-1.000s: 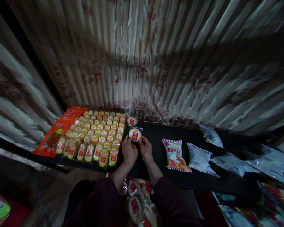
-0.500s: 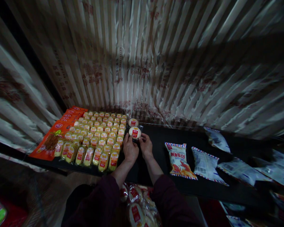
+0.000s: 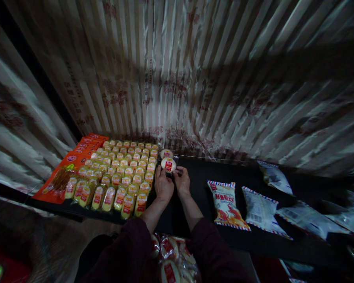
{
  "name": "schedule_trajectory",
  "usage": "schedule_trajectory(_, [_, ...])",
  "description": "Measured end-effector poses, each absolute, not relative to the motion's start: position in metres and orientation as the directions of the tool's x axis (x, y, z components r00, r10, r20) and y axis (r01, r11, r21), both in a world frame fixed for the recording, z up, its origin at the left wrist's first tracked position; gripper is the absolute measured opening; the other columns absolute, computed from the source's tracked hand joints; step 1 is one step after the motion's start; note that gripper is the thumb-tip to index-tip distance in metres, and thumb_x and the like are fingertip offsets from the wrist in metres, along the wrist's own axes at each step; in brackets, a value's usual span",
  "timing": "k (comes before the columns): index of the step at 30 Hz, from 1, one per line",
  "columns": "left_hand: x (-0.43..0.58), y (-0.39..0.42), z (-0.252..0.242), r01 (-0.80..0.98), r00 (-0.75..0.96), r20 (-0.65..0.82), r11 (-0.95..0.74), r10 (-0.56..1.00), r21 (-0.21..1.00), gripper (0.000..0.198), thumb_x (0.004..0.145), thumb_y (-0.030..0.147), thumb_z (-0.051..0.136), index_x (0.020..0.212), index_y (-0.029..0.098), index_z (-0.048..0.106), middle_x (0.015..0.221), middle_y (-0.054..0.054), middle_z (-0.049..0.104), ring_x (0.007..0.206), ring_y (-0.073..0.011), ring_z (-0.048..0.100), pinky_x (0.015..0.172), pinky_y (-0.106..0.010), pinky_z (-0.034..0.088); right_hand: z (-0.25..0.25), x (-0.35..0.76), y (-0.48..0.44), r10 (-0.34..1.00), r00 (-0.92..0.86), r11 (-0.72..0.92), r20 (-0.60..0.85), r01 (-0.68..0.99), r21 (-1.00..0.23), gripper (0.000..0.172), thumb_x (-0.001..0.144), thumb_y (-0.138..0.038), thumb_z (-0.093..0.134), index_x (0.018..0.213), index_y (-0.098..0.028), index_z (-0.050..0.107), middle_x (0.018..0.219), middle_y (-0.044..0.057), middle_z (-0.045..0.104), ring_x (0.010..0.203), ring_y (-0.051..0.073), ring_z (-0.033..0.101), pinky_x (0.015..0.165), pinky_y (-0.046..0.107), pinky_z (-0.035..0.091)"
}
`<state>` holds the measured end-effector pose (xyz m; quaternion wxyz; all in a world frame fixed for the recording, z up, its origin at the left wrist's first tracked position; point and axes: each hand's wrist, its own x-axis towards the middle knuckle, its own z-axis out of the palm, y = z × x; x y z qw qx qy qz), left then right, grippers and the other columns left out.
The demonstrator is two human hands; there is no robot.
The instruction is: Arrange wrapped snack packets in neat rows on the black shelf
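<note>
Between my fingertips is a round wrapped cake [image 3: 168,164] with a red label, low over the black shelf [image 3: 196,188]. My left hand [image 3: 164,184] grips its lower left edge, and my right hand [image 3: 182,182] pinches the clear wrapper on the right. Just behind it lies a second round wrapped cake [image 3: 166,153], partly overlapped by the first. Left of my hands stand close rows of small yellow wrapped cakes [image 3: 128,170]. Below my forearms is a heap of more round wrapped cakes [image 3: 169,271], partly hidden by my sleeves.
Orange snack bags [image 3: 71,159] overlap along the left end. To the right lie a puffed-snack bag [image 3: 226,206], a face-down bag [image 3: 262,212] and several others. A pleated, printed curtain [image 3: 177,78] hangs behind the shelf, with a thin line [image 3: 212,158] along its back edge.
The view has shifted slightly, so the bags on the right sit further right and lower. Both hands keep hold of the round cake in nearly the same place.
</note>
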<state>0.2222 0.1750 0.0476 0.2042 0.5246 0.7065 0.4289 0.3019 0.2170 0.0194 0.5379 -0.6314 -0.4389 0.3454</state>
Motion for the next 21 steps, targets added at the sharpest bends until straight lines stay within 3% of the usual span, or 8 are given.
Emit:
schedule_trajectory(5, [0.222, 0.180, 0.044, 0.540, -0.376, 0.157, 0.079, 0.913, 0.838, 0.052, 0.071, 0.002, 0.051, 0.121, 0.013, 0.061, 0.143, -0.014, 0.047, 0.137, -0.0259, 0.039, 0.114, -0.038, 0.033, 0.016, 0.301, 0.227, 0.927, 0.372, -0.023, 0.052, 0.194, -0.981, 0.021, 0.067, -0.026, 0.059, 0.089, -0.022, 0.058, 0.074, -0.001, 0.066, 0.072, 0.017, 0.065, 0.072, 0.031, 0.051])
schedule_trajectory(16, [0.223, 0.189, 0.044, 0.591, -0.342, 0.149, 0.089, 0.928, 0.802, 0.055, 0.072, 0.001, 0.049, 0.126, 0.006, 0.058, 0.143, -0.020, 0.046, 0.137, -0.0281, 0.039, 0.115, -0.040, 0.033, 0.025, 0.296, 0.241, 0.928, 0.369, -0.050, 0.045, 0.245, -0.968, 0.019, 0.066, -0.023, 0.058, 0.085, -0.022, 0.058, 0.073, 0.000, 0.066, 0.072, 0.018, 0.064, 0.073, 0.032, 0.050])
schedule_trajectory(21, [0.224, 0.195, 0.040, 0.569, -0.335, 0.171, 0.054, 0.927, 0.820, 0.056, 0.071, 0.002, 0.049, 0.125, 0.011, 0.059, 0.142, -0.017, 0.047, 0.137, -0.0263, 0.038, 0.115, -0.040, 0.032, 0.024, 0.294, 0.246, 0.934, 0.355, -0.043, 0.041, 0.224, -0.974, 0.016, 0.067, -0.022, 0.057, 0.083, -0.023, 0.056, 0.070, -0.001, 0.064, 0.067, 0.017, 0.064, 0.070, 0.031, 0.051])
